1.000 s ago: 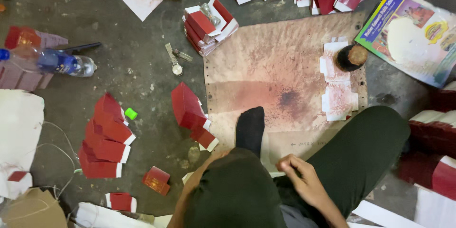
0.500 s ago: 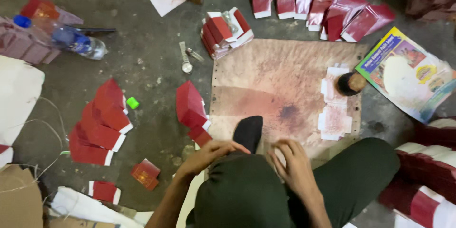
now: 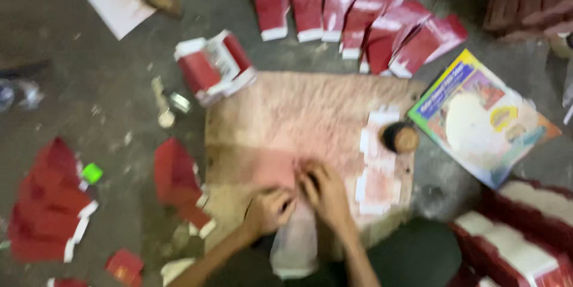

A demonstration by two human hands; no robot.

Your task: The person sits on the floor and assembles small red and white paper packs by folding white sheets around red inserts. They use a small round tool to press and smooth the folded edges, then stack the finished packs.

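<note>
Pinching a pale pink paper sheet (image 3: pixel 277 173) on the stained brown cardboard mat (image 3: pixel 310 114), left hand (image 3: pixel 268 209) and right hand (image 3: pixel 325 194) grip its near edge; the small round glue pot (image 3: pixel 400 137) at right could tip if elbowed.

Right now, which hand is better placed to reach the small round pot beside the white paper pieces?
Probably the right hand. It lies nearer the round pot and the white paper pieces; the left hand is farther away.
</note>
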